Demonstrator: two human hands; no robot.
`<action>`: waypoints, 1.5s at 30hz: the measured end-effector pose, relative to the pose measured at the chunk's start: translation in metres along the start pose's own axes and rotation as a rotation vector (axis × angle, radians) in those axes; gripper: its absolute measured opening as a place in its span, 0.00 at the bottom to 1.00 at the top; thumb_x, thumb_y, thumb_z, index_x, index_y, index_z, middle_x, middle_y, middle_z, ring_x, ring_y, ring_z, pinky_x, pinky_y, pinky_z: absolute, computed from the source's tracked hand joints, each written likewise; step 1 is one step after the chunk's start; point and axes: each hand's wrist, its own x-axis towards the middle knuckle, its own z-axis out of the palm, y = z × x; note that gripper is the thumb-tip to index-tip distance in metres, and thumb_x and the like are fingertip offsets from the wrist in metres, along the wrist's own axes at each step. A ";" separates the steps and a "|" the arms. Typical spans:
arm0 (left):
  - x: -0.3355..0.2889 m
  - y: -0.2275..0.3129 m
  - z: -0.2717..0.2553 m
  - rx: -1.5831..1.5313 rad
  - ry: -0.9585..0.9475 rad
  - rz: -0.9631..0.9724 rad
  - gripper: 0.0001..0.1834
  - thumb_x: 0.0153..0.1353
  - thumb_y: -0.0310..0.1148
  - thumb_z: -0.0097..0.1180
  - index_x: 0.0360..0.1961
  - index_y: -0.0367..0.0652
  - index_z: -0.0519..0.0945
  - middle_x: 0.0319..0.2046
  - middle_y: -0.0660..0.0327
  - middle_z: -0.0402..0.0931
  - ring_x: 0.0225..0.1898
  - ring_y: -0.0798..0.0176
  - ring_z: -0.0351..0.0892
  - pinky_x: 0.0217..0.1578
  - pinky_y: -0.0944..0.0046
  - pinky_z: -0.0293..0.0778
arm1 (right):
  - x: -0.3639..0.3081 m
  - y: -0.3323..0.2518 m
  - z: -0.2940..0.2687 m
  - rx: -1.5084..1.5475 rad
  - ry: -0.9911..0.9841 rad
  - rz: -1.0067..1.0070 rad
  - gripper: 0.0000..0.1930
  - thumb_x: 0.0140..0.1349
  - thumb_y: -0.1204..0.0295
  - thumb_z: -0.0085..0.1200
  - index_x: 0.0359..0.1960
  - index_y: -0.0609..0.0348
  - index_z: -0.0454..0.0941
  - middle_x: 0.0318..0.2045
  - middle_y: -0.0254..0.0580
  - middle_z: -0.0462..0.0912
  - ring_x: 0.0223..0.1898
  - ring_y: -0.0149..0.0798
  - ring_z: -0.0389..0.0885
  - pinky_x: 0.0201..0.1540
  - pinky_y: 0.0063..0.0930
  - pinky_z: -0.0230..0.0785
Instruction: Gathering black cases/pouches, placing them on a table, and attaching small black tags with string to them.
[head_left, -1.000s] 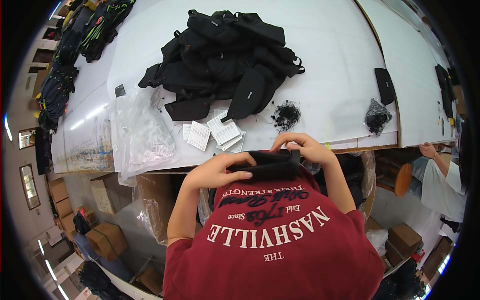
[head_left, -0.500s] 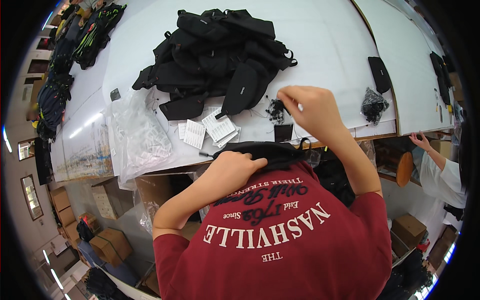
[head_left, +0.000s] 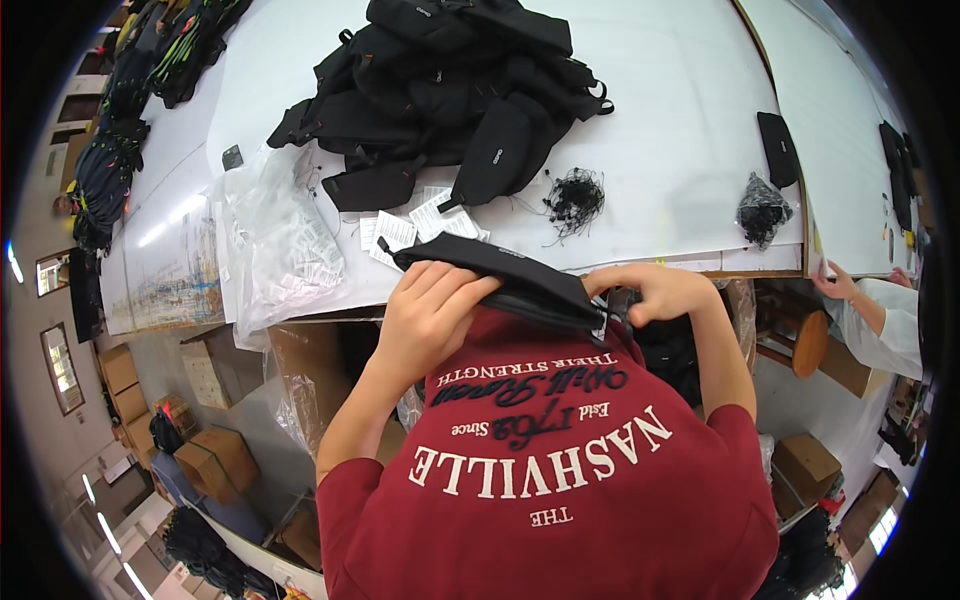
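A black fabric pouch (head_left: 515, 273) is held slantwise at the table's near edge, in front of the red shirt. My left hand (head_left: 430, 312) has its fingers wrapped over the pouch's left part. At the pouch's right end, my right hand (head_left: 655, 292) is bent with its fingers closed against the fabric; its fingertips are partly hidden. Just beyond lie printed white cards (head_left: 388, 232) and a tangle of thin black strings (head_left: 575, 203). A large heap of black pouches (head_left: 430, 105) covers the middle of the table.
A clear plastic bag of white labels (head_left: 285, 240) rests at the left on the white table (head_left: 680, 130). To the right are a single black pouch (head_left: 777, 150) and a bagged black bundle (head_left: 763, 212). Another person's hand (head_left: 838, 284) shows at the far right.
My right hand has come back from the string tangle to the pouch's right end. The pouch has been raised and tilted, with my left hand gripping it. The small black card by the strings no longer shows.
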 end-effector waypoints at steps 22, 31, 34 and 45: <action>-0.024 -0.020 0.019 -0.109 0.166 -0.277 0.12 0.39 0.16 0.58 0.28 0.37 0.75 0.30 0.57 0.76 0.37 0.54 0.76 0.38 0.60 0.71 | -0.041 -0.019 -0.011 0.193 0.759 0.298 0.10 0.55 0.70 0.61 0.35 0.63 0.79 0.20 0.28 0.76 0.24 0.22 0.72 0.29 0.18 0.65; 0.013 0.007 0.033 -0.492 -0.172 -0.220 0.09 0.48 0.24 0.61 0.30 0.38 0.74 0.30 0.59 0.74 0.32 0.55 0.75 0.33 0.62 0.69 | -0.010 0.020 -0.042 0.861 1.363 -0.288 0.10 0.50 0.74 0.65 0.32 0.56 0.75 0.27 0.31 0.78 0.26 0.25 0.76 0.28 0.16 0.68; 0.019 0.006 0.034 -0.497 -0.187 -0.229 0.09 0.49 0.25 0.61 0.30 0.38 0.74 0.29 0.58 0.74 0.31 0.54 0.75 0.32 0.61 0.69 | 0.000 0.029 -0.041 0.913 1.417 -0.279 0.09 0.52 0.75 0.64 0.31 0.55 0.74 0.25 0.30 0.77 0.25 0.26 0.76 0.26 0.12 0.65; 0.029 0.009 0.038 -0.377 -0.241 -0.173 0.08 0.51 0.28 0.60 0.31 0.38 0.74 0.28 0.57 0.74 0.30 0.53 0.74 0.32 0.60 0.68 | 0.021 0.034 -0.021 1.709 1.184 -0.533 0.19 0.58 0.56 0.57 0.31 0.62 0.74 0.22 0.33 0.69 0.25 0.28 0.64 0.27 0.20 0.60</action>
